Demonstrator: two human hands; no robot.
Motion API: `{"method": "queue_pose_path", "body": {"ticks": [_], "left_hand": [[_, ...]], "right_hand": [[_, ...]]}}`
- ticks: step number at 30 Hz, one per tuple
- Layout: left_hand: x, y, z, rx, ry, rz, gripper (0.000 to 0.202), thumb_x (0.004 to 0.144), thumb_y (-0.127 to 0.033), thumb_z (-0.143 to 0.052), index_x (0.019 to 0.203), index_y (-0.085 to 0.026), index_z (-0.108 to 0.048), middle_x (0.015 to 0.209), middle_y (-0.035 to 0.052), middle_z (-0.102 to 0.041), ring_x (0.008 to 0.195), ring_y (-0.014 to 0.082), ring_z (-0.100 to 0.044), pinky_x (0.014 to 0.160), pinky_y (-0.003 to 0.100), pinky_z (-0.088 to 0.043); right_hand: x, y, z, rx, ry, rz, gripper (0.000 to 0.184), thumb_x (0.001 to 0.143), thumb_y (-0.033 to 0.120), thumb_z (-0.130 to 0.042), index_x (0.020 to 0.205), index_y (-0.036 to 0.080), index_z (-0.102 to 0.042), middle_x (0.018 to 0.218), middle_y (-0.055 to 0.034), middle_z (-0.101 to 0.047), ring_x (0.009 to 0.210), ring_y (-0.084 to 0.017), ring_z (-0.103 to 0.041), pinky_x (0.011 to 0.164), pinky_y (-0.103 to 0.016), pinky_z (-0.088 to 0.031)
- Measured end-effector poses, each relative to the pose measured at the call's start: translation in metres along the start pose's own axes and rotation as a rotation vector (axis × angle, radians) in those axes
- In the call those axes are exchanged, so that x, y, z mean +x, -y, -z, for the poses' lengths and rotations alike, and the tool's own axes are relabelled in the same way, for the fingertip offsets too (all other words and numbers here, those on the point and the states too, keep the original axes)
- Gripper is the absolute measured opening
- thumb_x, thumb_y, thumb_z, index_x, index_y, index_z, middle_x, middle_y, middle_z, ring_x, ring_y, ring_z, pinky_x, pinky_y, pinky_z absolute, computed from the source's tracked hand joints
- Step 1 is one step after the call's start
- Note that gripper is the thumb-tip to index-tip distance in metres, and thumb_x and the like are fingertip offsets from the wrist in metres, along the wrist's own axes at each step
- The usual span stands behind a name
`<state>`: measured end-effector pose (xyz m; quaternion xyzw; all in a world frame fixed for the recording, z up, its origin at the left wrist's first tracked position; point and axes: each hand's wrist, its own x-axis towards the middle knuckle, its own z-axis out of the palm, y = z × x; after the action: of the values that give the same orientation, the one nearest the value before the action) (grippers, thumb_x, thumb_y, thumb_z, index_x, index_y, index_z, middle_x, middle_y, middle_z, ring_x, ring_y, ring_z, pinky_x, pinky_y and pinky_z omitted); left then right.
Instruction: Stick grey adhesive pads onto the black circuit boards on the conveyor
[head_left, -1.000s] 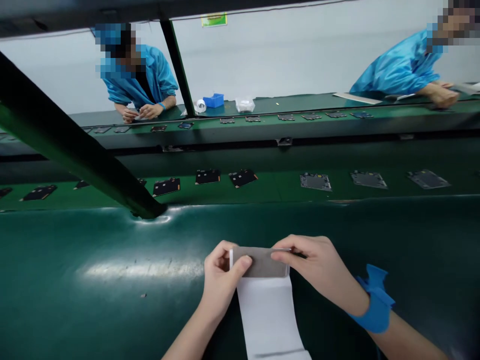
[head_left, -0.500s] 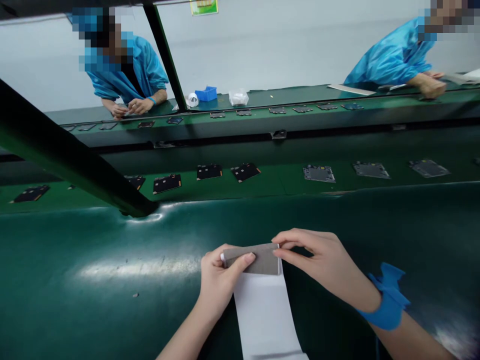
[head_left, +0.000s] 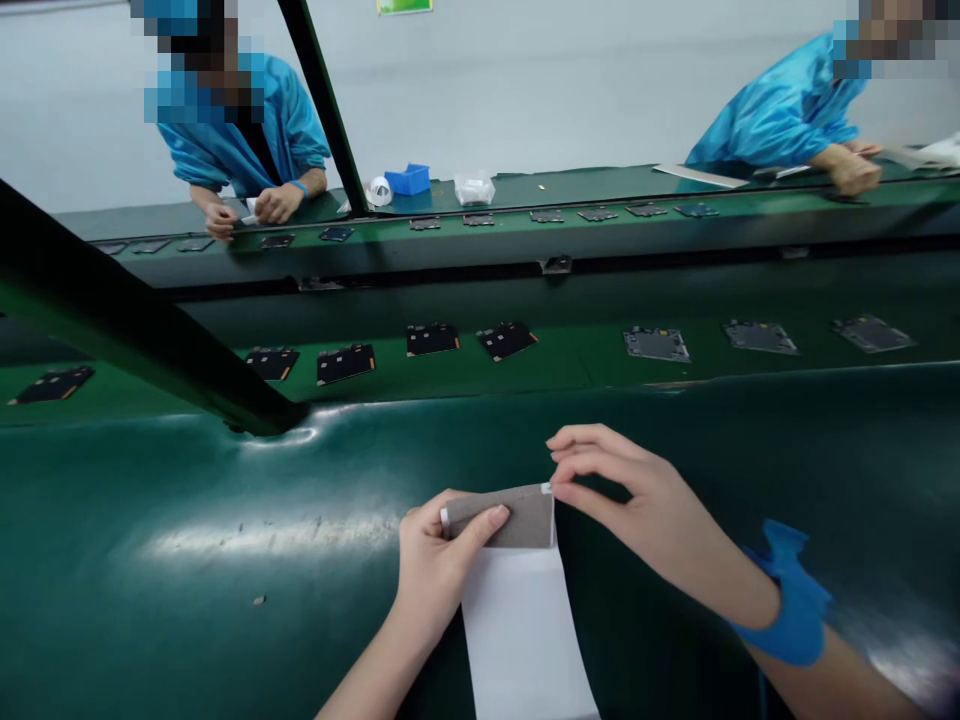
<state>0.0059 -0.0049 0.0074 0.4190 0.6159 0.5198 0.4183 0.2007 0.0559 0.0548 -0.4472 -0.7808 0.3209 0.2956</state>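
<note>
My left hand (head_left: 442, 550) is closed round a flat grey-brown card (head_left: 525, 525), its thumb lying across the front. From beneath the card a long white paper strip (head_left: 525, 630) hangs down toward the bottom of the view. A bit of white shows at the card's left end. At the upper right corner sits a small white tab (head_left: 547, 488), pinched between the thumb and a finger of my right hand (head_left: 615, 480). The other fingers of that hand are raised and bent. A blue band (head_left: 787, 605) circles my right wrist.
Beyond the green table (head_left: 187, 640) runs a belt carrying dark flat panels (head_left: 345, 364) and grey ones (head_left: 656, 344). A dark slanted post (head_left: 150, 310) stands at left. Two people in blue, one a co-worker (head_left: 285, 110) at left, work across at another bench.
My right hand has shifted slightly up with its fingers more spread, and a white tab now shows at the card's corner. Nearer panels have moved right along the belt.
</note>
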Motion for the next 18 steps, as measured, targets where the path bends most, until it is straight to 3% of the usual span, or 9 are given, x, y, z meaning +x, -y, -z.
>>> {"method": "queue_pose_path", "body": {"ticks": [4,8,11,14,18], "left_hand": [[0.002,0.0,-0.001,-0.029,-0.002,0.1,0.025,0.062,-0.038,-0.077,0.056,-0.015,-0.068,0.047,-0.0005,-0.056,0.043,0.0108,-0.047,0.041,0.02,-0.035],[0.002,-0.002,-0.005,-0.037,-0.039,0.134,0.023,0.062,-0.035,-0.077,0.054,-0.015,-0.067,0.047,-0.0004,-0.057,0.046,0.0111,-0.048,0.044,0.02,-0.037],[0.003,-0.002,-0.007,-0.051,-0.082,0.165,0.026,0.062,-0.037,-0.077,0.052,-0.016,-0.066,0.048,0.0004,-0.058,0.046,0.0122,-0.05,0.045,0.021,-0.039],[0.006,0.0,-0.007,-0.044,-0.114,0.191,0.028,0.06,-0.039,-0.078,0.05,-0.016,-0.066,0.048,0.0015,-0.059,0.046,0.0131,-0.05,0.044,0.022,-0.039],[0.009,0.001,-0.006,-0.005,-0.107,0.202,0.026,0.059,-0.04,-0.078,0.05,-0.017,-0.067,0.046,0.0011,-0.058,0.044,0.013,-0.048,0.044,0.023,-0.04]], "right_hand": [[0.061,-0.033,0.025,-0.062,-0.026,0.027,0.027,0.084,0.047,-0.056,0.075,0.024,-0.068,0.106,-0.0074,-0.062,0.081,-0.019,-0.061,0.067,-0.032,-0.053],[0.155,-0.08,0.041,-0.26,0.102,-0.024,0.019,0.081,0.037,-0.06,0.076,0.021,-0.069,0.112,-0.0084,-0.061,0.089,-0.022,-0.06,0.078,-0.036,-0.051],[0.206,-0.106,0.041,-0.338,0.24,-0.052,0.018,0.083,0.029,-0.057,0.077,0.017,-0.069,0.108,-0.0099,-0.064,0.094,-0.023,-0.06,0.085,-0.035,-0.047],[0.227,-0.121,0.037,-0.351,0.296,-0.071,0.019,0.083,0.027,-0.055,0.083,0.016,-0.07,0.108,-0.0103,-0.065,0.094,-0.022,-0.061,0.085,-0.033,-0.047],[0.23,-0.135,0.036,-0.374,0.32,-0.111,0.02,0.084,0.03,-0.055,0.085,0.018,-0.07,0.108,-0.0098,-0.066,0.092,-0.023,-0.061,0.081,-0.032,-0.047]]}}
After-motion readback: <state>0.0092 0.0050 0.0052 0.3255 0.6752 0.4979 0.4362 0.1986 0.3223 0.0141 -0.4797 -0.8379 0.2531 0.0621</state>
